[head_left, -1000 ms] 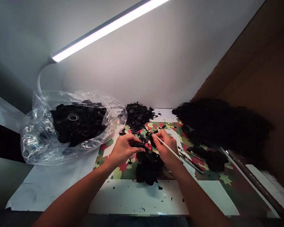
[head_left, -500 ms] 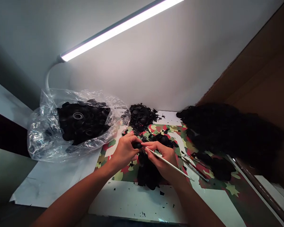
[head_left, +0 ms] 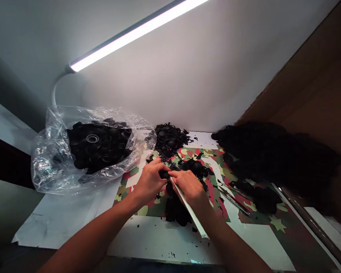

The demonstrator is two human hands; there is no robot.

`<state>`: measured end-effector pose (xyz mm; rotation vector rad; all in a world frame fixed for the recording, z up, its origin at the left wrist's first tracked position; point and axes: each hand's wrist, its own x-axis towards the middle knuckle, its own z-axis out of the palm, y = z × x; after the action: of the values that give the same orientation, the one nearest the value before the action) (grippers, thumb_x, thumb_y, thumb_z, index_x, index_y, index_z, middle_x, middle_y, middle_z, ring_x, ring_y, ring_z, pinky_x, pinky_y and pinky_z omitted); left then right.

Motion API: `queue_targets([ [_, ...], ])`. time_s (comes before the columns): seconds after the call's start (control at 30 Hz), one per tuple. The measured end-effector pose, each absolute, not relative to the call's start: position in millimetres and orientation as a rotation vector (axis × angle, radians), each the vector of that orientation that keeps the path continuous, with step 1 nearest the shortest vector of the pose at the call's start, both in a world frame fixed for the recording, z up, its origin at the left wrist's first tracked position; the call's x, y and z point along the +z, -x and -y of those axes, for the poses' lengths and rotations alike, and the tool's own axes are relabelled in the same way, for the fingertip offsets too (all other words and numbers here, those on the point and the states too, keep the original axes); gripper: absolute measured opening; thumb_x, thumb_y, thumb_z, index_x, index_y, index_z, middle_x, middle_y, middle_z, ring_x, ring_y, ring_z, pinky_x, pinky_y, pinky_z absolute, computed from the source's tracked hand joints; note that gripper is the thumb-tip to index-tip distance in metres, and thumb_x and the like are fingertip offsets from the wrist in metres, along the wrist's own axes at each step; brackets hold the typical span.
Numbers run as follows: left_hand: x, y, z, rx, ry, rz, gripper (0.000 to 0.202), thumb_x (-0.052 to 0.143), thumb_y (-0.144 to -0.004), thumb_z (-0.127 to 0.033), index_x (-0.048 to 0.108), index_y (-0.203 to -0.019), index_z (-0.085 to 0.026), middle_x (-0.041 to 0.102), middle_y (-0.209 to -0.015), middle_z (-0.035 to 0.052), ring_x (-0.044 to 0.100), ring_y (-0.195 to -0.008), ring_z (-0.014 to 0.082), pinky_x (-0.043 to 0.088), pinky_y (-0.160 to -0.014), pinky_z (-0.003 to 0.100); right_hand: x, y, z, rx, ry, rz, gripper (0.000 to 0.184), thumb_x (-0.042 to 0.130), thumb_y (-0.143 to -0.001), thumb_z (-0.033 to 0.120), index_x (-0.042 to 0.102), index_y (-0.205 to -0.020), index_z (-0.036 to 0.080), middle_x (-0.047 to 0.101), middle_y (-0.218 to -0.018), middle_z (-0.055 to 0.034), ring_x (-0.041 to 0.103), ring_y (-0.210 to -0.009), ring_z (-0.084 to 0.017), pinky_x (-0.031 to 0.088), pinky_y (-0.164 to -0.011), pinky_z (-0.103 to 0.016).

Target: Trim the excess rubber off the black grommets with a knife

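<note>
My left hand (head_left: 149, 181) pinches a small black rubber part (head_left: 165, 174) above the camouflage-patterned mat (head_left: 216, 189). My right hand (head_left: 189, 187) is closed on a thin white stick-like tool (head_left: 189, 207), its tip against the black part and its long end pointing back toward my wrist. Both hands hover over a small heap of black parts and trimmings (head_left: 176, 210) in the middle of the mat.
A clear plastic bag of black round parts (head_left: 98, 146) lies at the left. Another pile of black scraps (head_left: 169, 138) sits at the back, a big dark heap (head_left: 272, 151) at the right. Metal tweezers or scissors (head_left: 233, 199) lie on the mat. A lamp bar (head_left: 136, 32) glows overhead.
The white tool in my right hand has swung so that its free end points down toward my forearm instead of out to the right. Both hands stay together on the black part.
</note>
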<state>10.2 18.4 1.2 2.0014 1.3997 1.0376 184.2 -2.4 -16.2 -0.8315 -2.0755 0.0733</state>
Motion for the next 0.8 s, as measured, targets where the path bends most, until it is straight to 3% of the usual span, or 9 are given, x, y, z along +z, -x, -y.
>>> queue_targets([
  [0.2,2.8,-11.2,-15.8,1.089,-1.999,-1.360,0.016,0.077,-0.073,-0.005,0.074,-0.083,-0.017,0.059,-0.076,-0.0006,0.057,-0.069,0.0135,0.043,-0.063,0.024,-11.1,-192.3,-1.8,0.083,1.013,1.988,0.016,0.050,-0.100,0.015,0.064,-0.107,0.020,0.076,-0.099,-0.0081,0.070,-0.087,-0.022,0.053,-0.081,-0.036],
  [0.37,13.8,-0.9,-19.5,1.113,-2.161,-1.408,0.020,0.078,-0.080,-0.017,0.072,-0.099,-0.020,0.058,-0.084,0.0006,0.059,-0.077,0.0159,0.049,-0.071,0.027,-10.9,-205.9,-4.7,0.342,1.226,1.845,0.017,0.053,-0.099,0.035,0.066,-0.099,0.024,0.077,-0.106,-0.0043,0.073,-0.089,-0.022,0.053,-0.079,-0.032],
  [0.5,41.2,50.2,-44.8,1.133,-2.312,-1.778,0.028,0.061,-0.093,-0.015,0.071,-0.117,-0.025,0.061,-0.094,0.0054,0.059,-0.090,0.0203,0.049,-0.082,0.032,-11.8,-214.9,-13.4,0.392,1.434,1.716,0.028,0.055,-0.095,0.049,0.063,-0.085,0.024,0.072,-0.071,0.0012,0.062,-0.054,-0.017,0.045,-0.060,-0.028],
  [0.63,63.5,121.4,-78.6,0.803,-2.157,-2.531,0.030,0.051,-0.100,-0.027,0.070,-0.123,-0.023,0.063,-0.111,0.0114,0.052,-0.109,0.0311,0.043,-0.093,0.048,-6.2,-223.5,-23.8,0.408,1.483,1.622,0.030,0.057,-0.090,0.049,0.059,-0.076,0.023,0.064,-0.063,0.0010,0.055,-0.055,-0.017,0.038,-0.058,-0.028],
  [0.7,65.2,145.2,-95.5,0.703,-2.111,-2.550,0.027,0.051,-0.100,-0.026,0.073,-0.115,-0.020,0.066,-0.108,0.0117,0.050,-0.113,0.0320,0.038,-0.100,0.053,-7.5,-231.1,-30.9,0.466,1.506,1.585,0.029,0.058,-0.087,0.048,0.056,-0.072,0.023,0.060,-0.062,0.0012,0.051,-0.057,-0.017,0.036,-0.058,-0.028],
  [0.8,64.2,159.4,-113.8,0.562,-2.165,-2.478,0.036,0.055,-0.098,-0.025,0.063,-0.130,-0.011,0.064,-0.119,0.0150,0.044,-0.123,0.0361,0.030,-0.103,0.064,-16.9,-246.8,-42.1,0.583,1.493,1.501,0.027,0.060,-0.083,0.044,0.054,-0.068,0.023,0.056,-0.064,0.0013,0.050,-0.062,-0.017,0.036,-0.060,-0.028],
])
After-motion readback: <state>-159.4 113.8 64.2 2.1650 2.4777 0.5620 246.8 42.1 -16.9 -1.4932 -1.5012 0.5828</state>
